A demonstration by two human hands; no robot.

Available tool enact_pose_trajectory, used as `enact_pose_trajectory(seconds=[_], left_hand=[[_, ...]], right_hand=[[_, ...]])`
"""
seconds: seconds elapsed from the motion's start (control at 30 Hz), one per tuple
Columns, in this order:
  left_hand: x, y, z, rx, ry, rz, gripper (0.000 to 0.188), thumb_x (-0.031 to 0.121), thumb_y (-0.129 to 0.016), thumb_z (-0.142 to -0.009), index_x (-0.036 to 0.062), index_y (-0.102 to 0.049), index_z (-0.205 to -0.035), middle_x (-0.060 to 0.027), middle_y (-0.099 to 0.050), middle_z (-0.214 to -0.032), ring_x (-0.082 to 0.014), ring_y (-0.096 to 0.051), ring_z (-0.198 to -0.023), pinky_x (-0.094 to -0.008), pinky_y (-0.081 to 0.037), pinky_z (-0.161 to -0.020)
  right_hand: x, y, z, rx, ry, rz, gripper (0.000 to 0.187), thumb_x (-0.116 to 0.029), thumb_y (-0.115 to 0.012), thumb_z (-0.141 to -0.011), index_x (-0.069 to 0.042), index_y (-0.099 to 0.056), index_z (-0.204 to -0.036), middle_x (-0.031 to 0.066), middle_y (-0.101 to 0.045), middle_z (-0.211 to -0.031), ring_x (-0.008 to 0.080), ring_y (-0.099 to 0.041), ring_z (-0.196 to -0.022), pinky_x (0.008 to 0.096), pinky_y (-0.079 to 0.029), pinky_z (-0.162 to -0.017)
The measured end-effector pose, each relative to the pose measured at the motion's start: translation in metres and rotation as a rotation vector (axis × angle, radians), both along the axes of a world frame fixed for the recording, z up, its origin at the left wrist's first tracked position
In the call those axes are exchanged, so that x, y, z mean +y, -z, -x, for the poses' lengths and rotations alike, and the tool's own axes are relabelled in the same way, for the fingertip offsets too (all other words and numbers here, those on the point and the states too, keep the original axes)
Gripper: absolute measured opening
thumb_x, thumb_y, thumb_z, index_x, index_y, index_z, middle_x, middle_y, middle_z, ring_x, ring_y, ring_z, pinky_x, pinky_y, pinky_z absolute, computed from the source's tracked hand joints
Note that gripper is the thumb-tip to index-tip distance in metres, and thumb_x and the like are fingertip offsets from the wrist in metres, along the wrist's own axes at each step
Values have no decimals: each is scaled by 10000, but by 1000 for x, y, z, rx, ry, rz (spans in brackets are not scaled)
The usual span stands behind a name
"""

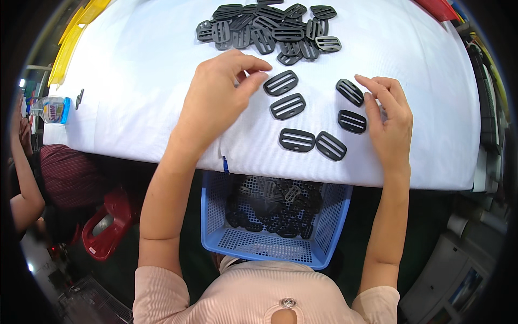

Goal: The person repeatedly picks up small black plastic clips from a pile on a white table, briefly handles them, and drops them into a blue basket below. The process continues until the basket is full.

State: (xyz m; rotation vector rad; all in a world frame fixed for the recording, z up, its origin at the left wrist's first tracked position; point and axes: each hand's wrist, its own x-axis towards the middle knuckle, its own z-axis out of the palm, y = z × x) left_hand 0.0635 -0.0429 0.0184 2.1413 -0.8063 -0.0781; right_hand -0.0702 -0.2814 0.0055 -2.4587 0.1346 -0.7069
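Note:
Several black plastic strap slider buckles lie flat on the white-covered table between my hands. My left hand (pixel 221 86) is open, its thumb tip at the left edge of the upper left buckle (pixel 280 83); whether they touch I cannot tell. Just below that one is a second buckle (pixel 288 106). On the other side my right hand (pixel 389 108) is open too, thumb and forefinger apart beside a tilted-looking buckle (pixel 349 92). Another buckle (pixel 352 121) sits under it, close to my thumb. Nearer the table edge, two buckles (pixel 297 140) (pixel 331 146) lie side by side.
A heap of black buckles (pixel 264 29) covers the far middle of the table (pixel 145 59). Below the near edge, a blue plastic basket (pixel 329 237) holds many more. At left are a bottle (pixel 54 110), a red stool (pixel 110 227) and another person's arm (pixel 27 183).

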Motion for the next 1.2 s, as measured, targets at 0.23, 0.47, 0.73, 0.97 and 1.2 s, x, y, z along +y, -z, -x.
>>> enact_pose_trajectory(seconds=[0.23,0.47,0.73,0.97,1.2], left_hand=[[-2,9,41,-205,94,-50,237,172,-796,-820,50,-718,-1009,-84,-664,-883,-269,-655,-831,-367,-533,-739],[3,3,57,-90,77,-100,373,141,-808,-803,57,-718,-1155,-99,-656,-924,-238,-648,-821,-353,-528,-750],[5,-1,25,-73,281,-156,410,171,-793,-793,84,-740,-1190,-77,-629,-908,-243,-629,-817,-354,-518,-759],[3,10,36,-134,174,-122,411,219,-813,-776,85,-747,-1158,-61,-630,-897,-242,-615,-844,-362,-508,-744],[0,7,34,-135,159,-160,327,288,-822,-777,101,-751,-1036,-16,-631,-882,-229,-618,-882,-380,-526,-738]], right_hand=[[37,-3,2,-31,-111,62,223,-6,-679,-855,-68,-743,-1060,84,-657,-1024,272,-611,-910,374,-497,-777],[63,2,9,-8,-108,148,299,-1,-693,-803,-81,-728,-1089,46,-662,-1046,255,-608,-944,385,-459,-781],[83,9,11,66,-53,343,375,-19,-640,-792,-54,-714,-1158,33,-636,-1113,246,-577,-1034,400,-433,-871],[105,11,19,78,33,609,384,-119,-633,-820,-18,-681,-1187,39,-591,-1115,244,-550,-1041,488,-410,-962],[113,7,26,156,64,657,406,-161,-636,-819,-39,-664,-1206,32,-560,-1106,237,-531,-1067,584,-361,-1017]])
